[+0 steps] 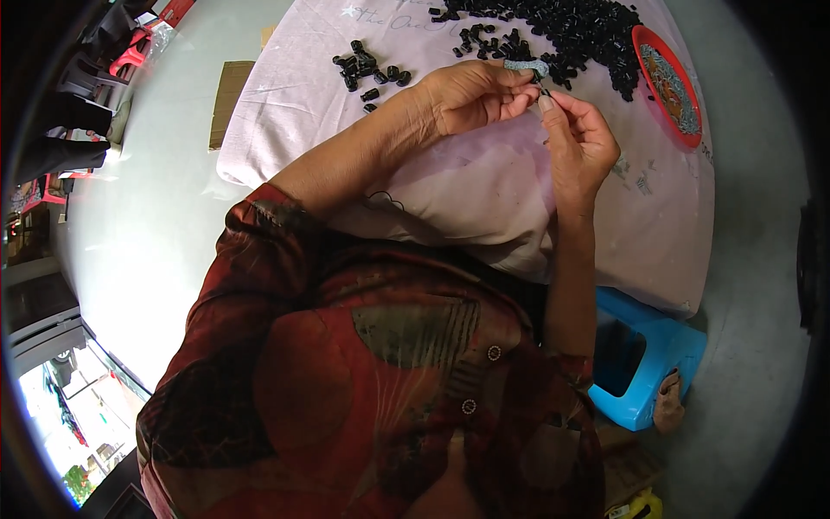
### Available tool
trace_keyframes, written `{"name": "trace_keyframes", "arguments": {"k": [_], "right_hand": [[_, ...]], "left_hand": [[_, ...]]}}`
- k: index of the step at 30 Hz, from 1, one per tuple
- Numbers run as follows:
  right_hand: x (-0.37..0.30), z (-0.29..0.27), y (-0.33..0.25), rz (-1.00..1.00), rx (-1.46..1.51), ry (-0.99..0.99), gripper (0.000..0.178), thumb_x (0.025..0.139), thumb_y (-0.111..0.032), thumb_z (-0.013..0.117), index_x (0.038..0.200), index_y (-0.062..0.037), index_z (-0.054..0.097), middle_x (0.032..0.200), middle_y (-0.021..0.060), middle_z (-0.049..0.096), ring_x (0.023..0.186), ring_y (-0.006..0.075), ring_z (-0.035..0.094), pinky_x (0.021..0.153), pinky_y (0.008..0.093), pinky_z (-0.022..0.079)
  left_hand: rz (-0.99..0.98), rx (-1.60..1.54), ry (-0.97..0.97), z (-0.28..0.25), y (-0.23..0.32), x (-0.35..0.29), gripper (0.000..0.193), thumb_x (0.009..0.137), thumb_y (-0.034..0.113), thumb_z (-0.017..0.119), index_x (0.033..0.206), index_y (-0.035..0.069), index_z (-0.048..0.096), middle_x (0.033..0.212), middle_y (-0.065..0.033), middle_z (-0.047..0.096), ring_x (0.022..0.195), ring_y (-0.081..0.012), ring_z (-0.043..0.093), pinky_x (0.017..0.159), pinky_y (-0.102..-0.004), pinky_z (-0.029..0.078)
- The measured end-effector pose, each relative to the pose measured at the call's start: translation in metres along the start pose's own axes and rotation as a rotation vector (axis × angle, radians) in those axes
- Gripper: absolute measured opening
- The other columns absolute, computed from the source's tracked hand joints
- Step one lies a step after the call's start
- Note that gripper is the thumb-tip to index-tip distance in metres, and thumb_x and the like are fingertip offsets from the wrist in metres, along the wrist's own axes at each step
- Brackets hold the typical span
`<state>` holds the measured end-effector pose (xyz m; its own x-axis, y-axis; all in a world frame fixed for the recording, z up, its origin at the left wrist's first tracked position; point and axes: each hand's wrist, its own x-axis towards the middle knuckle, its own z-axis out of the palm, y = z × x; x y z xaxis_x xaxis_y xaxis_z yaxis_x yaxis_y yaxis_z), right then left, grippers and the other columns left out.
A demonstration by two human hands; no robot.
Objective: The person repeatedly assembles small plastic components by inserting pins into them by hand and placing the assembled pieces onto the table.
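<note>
Group (359, 65) of black pieces lay apart on the cloth (640, 242), left of the hands; the far larger heap (588, 35) spread beyond them, up to the bowl (648, 36) of grey bits (681, 91). Left hand (480, 97) and right hand (581, 143) met between the two, fingertips pinched together on one small dark piece (539, 80), its shape mostly hidden by the fingers; neither hand lay open. Judging by the layout, the group looked like the finished lot and the heap like what was left, so the work seemed barely begun; whether grouped pieces differed from heaped ones was too small to tell; the held piece seemed unfinished.
</note>
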<state>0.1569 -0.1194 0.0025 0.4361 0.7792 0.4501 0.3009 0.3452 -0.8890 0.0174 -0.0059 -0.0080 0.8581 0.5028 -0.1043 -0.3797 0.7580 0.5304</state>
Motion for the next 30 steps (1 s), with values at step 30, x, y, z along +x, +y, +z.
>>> {"name": "trace_keyframes", "arguments": {"k": [30], "right_hand": [[-0.001, -0.005, -0.005, 0.017, 0.064, -0.030, 0.013, 0.088, -0.005, 0.070, 0.099, 0.0004, 0.070, 0.078, -0.0035, 0.062, 0.063, 0.0006, 0.049, 0.056, 0.0157, 0.038]], "left_hand": [[0.367, 0.785, -0.173, 0.000, 0.012, -0.006, 0.018, 0.089, 0.003, 0.069, 0.107, 0.004, 0.071, 0.100, -0.0015, 0.071, 0.095, -0.0081, 0.064, 0.089, -0.0236, 0.051]]}}
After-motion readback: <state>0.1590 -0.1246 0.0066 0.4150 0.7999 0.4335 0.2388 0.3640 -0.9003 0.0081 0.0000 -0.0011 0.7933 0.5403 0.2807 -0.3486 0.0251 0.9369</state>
